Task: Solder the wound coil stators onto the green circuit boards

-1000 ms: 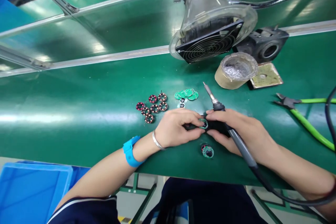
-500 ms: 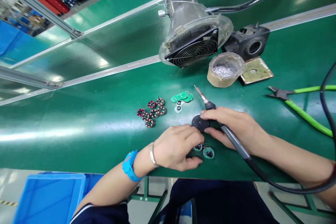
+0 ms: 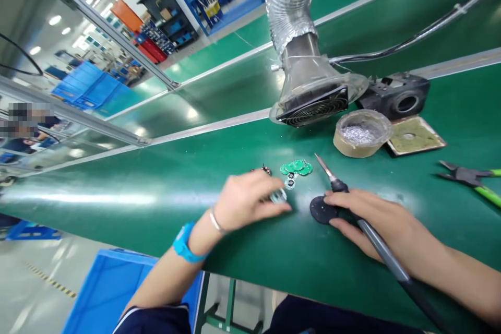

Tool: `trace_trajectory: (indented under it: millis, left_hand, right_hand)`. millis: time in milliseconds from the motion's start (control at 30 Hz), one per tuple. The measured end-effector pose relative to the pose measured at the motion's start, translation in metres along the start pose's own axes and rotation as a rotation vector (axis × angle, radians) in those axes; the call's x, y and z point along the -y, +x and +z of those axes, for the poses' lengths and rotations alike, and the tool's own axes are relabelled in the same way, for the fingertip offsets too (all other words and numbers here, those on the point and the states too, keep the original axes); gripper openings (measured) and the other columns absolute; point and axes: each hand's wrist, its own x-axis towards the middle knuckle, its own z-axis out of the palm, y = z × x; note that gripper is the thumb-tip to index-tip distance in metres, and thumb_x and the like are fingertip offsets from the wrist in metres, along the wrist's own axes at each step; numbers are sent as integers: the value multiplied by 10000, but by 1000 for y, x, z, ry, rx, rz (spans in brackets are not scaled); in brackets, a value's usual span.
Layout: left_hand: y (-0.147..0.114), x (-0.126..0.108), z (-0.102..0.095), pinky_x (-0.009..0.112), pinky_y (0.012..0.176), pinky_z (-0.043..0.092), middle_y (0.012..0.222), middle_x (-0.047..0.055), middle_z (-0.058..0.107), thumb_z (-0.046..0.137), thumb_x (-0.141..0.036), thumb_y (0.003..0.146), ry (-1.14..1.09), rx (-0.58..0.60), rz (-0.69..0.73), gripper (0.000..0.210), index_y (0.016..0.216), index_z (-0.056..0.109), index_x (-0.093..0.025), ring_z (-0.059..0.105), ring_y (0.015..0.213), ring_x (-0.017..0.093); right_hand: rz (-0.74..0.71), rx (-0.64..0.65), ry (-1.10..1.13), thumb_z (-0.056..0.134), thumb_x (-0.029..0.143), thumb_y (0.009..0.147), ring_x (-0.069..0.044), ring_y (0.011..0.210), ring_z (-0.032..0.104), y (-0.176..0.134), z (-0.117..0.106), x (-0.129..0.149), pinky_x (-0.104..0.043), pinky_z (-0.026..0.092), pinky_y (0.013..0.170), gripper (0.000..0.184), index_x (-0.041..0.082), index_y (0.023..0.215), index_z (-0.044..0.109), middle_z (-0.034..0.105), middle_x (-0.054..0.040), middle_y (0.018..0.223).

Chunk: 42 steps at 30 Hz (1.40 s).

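Note:
My left hand (image 3: 248,199), with a bracelet and a blue wristband, is above the green tabletop. Its fingers close on a small round circuit board (image 3: 278,197), blurred by motion. Behind that hand, small round copper-wound coils (image 3: 266,169) are mostly hidden. A cluster of green round circuit boards (image 3: 296,167) lies just beyond, with a pale round board (image 3: 290,182) in front. A soldering iron (image 3: 332,179) rests in my right hand (image 3: 385,222), its tip pointing away and up. Thumb and fingers of the same hand also touch a black disc (image 3: 323,210) on the table.
A fume-extractor hood (image 3: 317,104) with a foil duct hangs over the back. Beneath it stand a round tub of solder scraps (image 3: 362,138), a sponge tray (image 3: 417,135) and a black iron stand (image 3: 403,96). Green-handled cutters (image 3: 465,175) lie right. A blue crate (image 3: 102,292) stands below the table's front edge.
The view has swung left. My left hand has moved left and away from the black disc, lifting a round board from the near side. My right hand keeps the iron and stays at the disc.

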Motion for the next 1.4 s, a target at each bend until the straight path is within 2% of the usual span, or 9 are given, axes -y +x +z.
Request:
trace_trajectory:
  millis: [167, 267, 500, 600, 700, 800, 933, 1233, 1400]
  left_hand:
    - [52, 131, -10, 272, 755, 459, 896, 56, 678, 696, -516, 777, 283, 86, -555, 387, 964, 673, -178, 611, 843, 184]
    - [92, 188, 6, 303, 783, 450, 1000, 97, 664, 670, -481, 813, 296, 66, -642, 362, 981, 663, -160, 595, 913, 219]
    - [128, 226, 24, 318, 869, 440, 1111, 137, 611, 653, -439, 838, 223, 56, -743, 427, 1091, 596, -99, 570, 970, 220]
    - [105, 206, 13, 331, 905, 436, 1256, 195, 511, 684, -435, 802, 256, 7, -802, 591, 1223, 506, -62, 556, 1037, 249]
    - [64, 152, 0, 316, 857, 467, 1161, 137, 569, 634, -442, 825, 187, -23, -757, 483, 1165, 545, -112, 587, 943, 208]
    - [23, 83, -4, 309, 744, 493, 964, 62, 633, 626, -588, 767, -111, 249, -626, 538, 1096, 589, -163, 604, 839, 190]
    - [-5, 18, 3, 443, 877, 424, 1006, 92, 621, 673, -609, 691, 28, 296, -485, 650, 1143, 579, -152, 574, 964, 277]
    - [-8, -21, 19, 452, 870, 341, 911, 61, 647, 600, -437, 813, 115, 206, -402, 377, 1102, 609, -195, 568, 904, 257]
    - [-3, -46, 19, 430, 878, 392, 989, 58, 682, 593, -264, 828, -22, 31, -311, 287, 1101, 557, -183, 606, 923, 230]
  right_hand:
    - [-7, 19, -6, 521, 179, 899, -162, 795, 645, 1, 0, 2, -264, 512, 677, 291, 230, 1184, 531, 663, -42, 971]
    - [-18, 3, -12, 514, 166, 896, -149, 708, 627, 3, -2, 4, -251, 508, 611, 285, 223, 1173, 546, 653, -30, 858]
    - [-27, 10, -33, 511, 152, 890, -147, 687, 624, 7, -6, 5, -249, 521, 590, 269, 222, 1145, 559, 653, -35, 835]
    - [-23, 12, -24, 518, 150, 890, -148, 686, 619, 7, -6, 4, -254, 522, 599, 275, 205, 1157, 554, 644, -41, 828]
    - [-19, 13, 9, 534, 165, 889, -154, 710, 623, 7, -5, 2, -262, 524, 622, 281, 198, 1168, 547, 649, -49, 856]
    - [-20, 9, 30, 544, 170, 888, -153, 739, 628, 5, -3, 1, -263, 522, 650, 291, 210, 1176, 537, 659, -46, 900]
    - [-31, -9, 9, 556, 176, 885, -164, 784, 645, 3, -2, 2, -279, 526, 688, 302, 224, 1182, 529, 672, -43, 959]
    - [-49, -36, -54, 550, 178, 870, -185, 817, 682, 1, 0, 3, -292, 546, 699, 285, 222, 1152, 544, 692, -53, 993]
    - [-12, -25, 16, 550, 155, 851, -174, 848, 688, 2, -1, 4, -277, 558, 725, 304, 231, 1145, 548, 697, -43, 1013]
